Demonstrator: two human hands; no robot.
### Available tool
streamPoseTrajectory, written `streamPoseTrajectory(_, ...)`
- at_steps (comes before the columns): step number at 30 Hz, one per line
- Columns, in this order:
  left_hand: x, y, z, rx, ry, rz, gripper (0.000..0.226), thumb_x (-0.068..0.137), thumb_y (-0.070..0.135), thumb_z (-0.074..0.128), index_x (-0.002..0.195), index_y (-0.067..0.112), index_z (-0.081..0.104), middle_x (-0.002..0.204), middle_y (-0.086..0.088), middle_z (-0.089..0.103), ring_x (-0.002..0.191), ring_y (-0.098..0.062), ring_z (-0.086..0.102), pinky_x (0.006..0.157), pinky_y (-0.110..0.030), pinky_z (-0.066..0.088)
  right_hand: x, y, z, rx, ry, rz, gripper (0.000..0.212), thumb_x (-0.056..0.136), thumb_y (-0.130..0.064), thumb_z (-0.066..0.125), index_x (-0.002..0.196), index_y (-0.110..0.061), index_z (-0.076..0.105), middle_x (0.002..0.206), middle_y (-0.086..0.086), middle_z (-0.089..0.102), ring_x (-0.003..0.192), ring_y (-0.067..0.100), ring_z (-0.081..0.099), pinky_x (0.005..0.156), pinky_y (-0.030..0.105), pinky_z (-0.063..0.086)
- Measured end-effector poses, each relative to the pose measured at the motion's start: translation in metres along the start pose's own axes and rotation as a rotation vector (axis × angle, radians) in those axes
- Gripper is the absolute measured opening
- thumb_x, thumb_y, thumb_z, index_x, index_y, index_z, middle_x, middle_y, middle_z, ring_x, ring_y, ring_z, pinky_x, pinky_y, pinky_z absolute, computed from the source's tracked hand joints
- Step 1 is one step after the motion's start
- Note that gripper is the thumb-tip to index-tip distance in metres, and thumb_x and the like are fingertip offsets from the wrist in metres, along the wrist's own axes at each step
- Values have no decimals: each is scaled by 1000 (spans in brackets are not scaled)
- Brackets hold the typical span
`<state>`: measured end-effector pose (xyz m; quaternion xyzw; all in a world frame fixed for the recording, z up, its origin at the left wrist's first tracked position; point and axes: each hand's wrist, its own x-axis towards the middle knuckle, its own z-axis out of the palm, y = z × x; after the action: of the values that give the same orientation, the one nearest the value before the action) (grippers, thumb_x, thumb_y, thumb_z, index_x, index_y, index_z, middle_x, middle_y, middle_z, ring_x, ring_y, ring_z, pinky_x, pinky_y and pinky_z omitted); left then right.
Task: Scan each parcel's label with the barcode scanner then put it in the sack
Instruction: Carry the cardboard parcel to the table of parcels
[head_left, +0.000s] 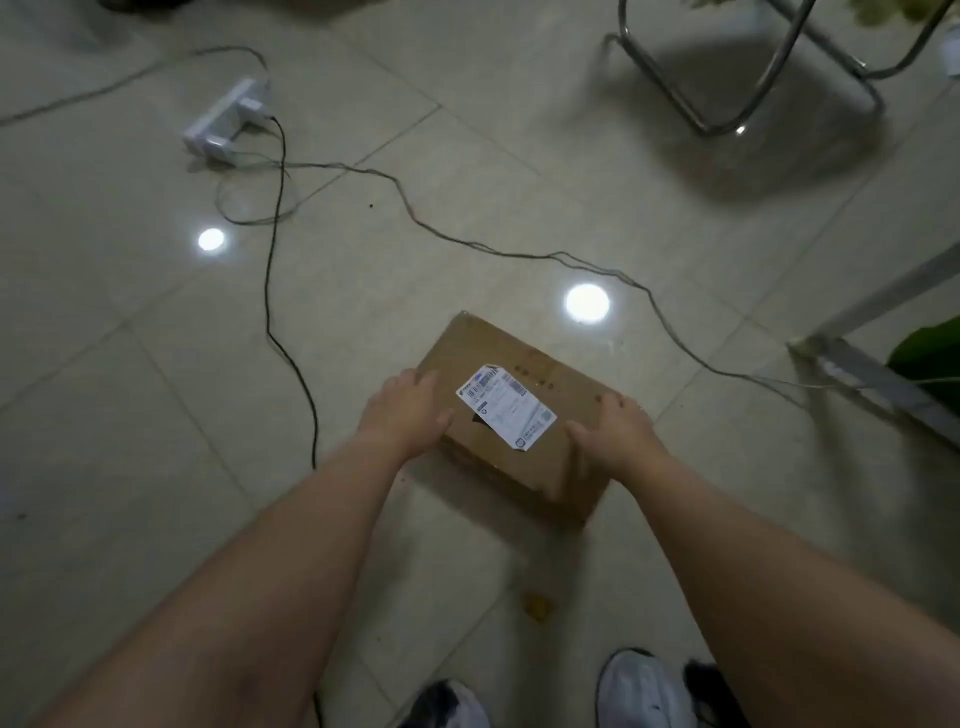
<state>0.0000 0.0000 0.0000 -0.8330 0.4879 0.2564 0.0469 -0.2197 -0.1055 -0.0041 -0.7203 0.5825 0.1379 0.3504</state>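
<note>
Parcel (524, 358) is gripped at its left and right edges by left hand (405, 410) and right hand (615, 431), label (506, 405) upward. It is seen mid-scene, tiled floor (156, 415) beneath, cables (275, 291) lying beyond.

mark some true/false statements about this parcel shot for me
1. The left hand and the right hand both hold the cardboard parcel, one on each side. True.
2. The parcel's label faces the floor. False: the white label is on the top face, between the two hands.
3. The right hand holds a barcode scanner. False: it grips the parcel, and no scanner is in view.
4. A white power strip lies on the tiled floor, with a black cable leading from it. True.
5. The person is barefoot. False: a white shoe shows at the bottom edge.
</note>
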Motion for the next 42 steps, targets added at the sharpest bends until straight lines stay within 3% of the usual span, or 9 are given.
streamPoseTrajectory(6, 52, -12, 58, -125, 77, -107, 81, 92, 54, 49, 152, 13, 13, 155, -17, 19, 138, -37, 25, 110, -45, 27, 29, 30, 55, 89, 142, 80, 85, 90, -42, 62, 154, -19, 10, 161, 11, -8, 147, 33, -2, 115, 47, 21)
streamPoseTrajectory(10, 63, -22, 75, -280, 112, -202, 97, 86, 62, 54, 153, 10, 7, 153, -20, 21, 138, -37, 26, 110, -47, 27, 28, 45, 78, 258, 267, 72, 95, 85, -44, 69, 154, -19, 9, 162, 5, -10, 145, 34, 16, 113, 43, 26)
streamPoseTrajectory(13, 68, -32, 77, -485, 87, -253, 101, 79, 63, 63, 149, 7, 18, 149, -19, 32, 134, -35, 35, 108, -44, 34, 25, 52, 92, 594, 312, 204, 107, 79, -44, 76, 154, -19, 4, 159, 13, 11, 140, 31, 31, 109, 38, 32)
streamPoseTrajectory(16, 69, -42, 79, -736, 117, -284, 79, 76, 53, 73, 132, 7, 40, 133, -12, 51, 117, -28, 52, 95, -37, 45, 29, 57, 106, 901, 235, 357, 100, 70, -52, 80, 144, -11, 27, 142, 12, 47, 125, 31, 49, 107, 43, 41)
streamPoseTrajectory(20, 61, -48, 80, -1010, 160, -332, 59, 76, 40, 78, 113, 11, 41, 115, -5, 52, 97, -19, 52, 68, -25, 44, 42, 49, 95, 1037, 214, 313, 93, 64, -49, 85, 138, -14, 39, 131, 4, 55, 114, 25, 57, 99, 46, 49)
streamPoseTrajectory(23, 53, -51, 68, -1139, 186, -368, 64, 76, 39, 79, 117, 13, 37, 118, -4, 49, 102, -21, 54, 75, -33, 50, 51, 28, 63, 1017, 212, 196, 91, 67, -44, 85, 141, -16, 39, 128, 1, 55, 112, 21, 56, 96, 40, 50)
streamPoseTrajectory(25, 41, -52, 45, -1232, 235, -388, 70, 76, 37, 79, 125, 10, 37, 119, -4, 51, 103, -20, 57, 82, -36, 53, 51, 8, 35, 979, 220, 124, 89, 69, -42, 84, 140, -16, 38, 125, 0, 54, 109, 19, 55, 94, 38, 49)
streamPoseTrajectory(34, -82, -21, -129, -1372, 306, -450, 44, 83, 29, 74, 118, 17, 49, 95, 9, 60, 81, -4, 60, 65, -19, 53, -65, -82, -119, 929, 179, -10, 88, 71, -37, 84, 140, -14, 36, 124, -2, 56, 107, 13, 58, 80, 21, 46)
streamPoseTrajectory(42, -256, 33, -362, -1348, 341, -464, 53, 81, 30, 75, 124, 12, 49, 110, 0, 59, 86, -7, 60, 69, -22, 53, -272, -157, -305, 942, 124, -54, 89, 74, -37, 82, 144, -17, 31, 126, -2, 52, 111, 15, 54, 84, 24, 46)
